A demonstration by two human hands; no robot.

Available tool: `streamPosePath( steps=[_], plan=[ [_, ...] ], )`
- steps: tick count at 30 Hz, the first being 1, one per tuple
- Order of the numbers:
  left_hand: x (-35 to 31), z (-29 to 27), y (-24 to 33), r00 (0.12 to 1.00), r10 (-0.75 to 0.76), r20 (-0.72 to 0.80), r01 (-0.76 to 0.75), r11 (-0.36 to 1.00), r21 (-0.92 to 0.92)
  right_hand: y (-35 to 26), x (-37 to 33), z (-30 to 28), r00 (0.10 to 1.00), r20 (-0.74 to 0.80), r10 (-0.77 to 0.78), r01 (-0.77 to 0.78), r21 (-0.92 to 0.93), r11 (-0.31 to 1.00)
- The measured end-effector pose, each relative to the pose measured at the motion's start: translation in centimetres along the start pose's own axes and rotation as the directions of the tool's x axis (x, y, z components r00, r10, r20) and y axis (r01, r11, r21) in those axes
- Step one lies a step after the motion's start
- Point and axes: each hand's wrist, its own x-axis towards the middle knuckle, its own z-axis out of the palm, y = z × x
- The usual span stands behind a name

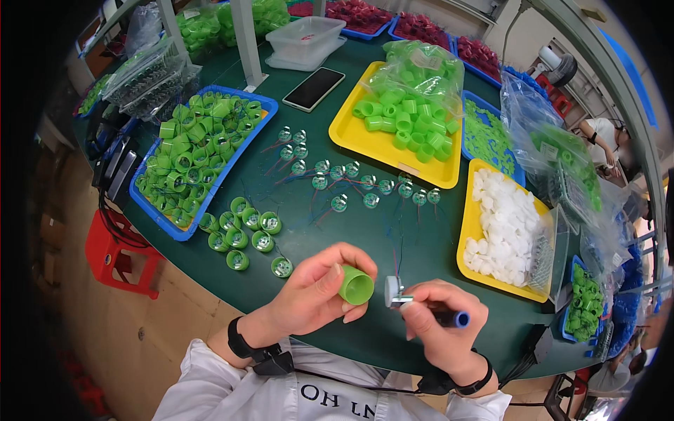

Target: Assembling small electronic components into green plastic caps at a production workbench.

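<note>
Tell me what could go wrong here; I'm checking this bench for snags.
1. The left hand pinches the green cap near the table's edge; it could slip and drop.
2. The right hand holds a blue-tipped tool and a small wired disc, whose thin wires might tangle.

A short, round, bright green plastic cap (357,285) lies on its side in the air above the dark green surface (365,238), open mouth turned right. Just beside it, not touching, is a small white disc-shaped part (391,290) on a silver tool tip with thin wires rising.
</note>
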Motion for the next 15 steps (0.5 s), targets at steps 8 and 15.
streamPosePath(
  steps=[8, 15],
  plan=[
    [-0.7, 0.9, 0.1, 0.989, -0.095, -0.112, 0.102, 0.993, 0.057, 0.4, 0.9, 0.4, 0.790, 0.308, -0.530, 0.608, -0.500, 0.616],
    [-0.6, 1.5, 0.3, 0.981, -0.056, -0.184, 0.107, 0.954, 0.281, -0.7, 0.9, 0.2, 0.724, 0.509, -0.465, 0.685, -0.611, 0.397]
  ],
)
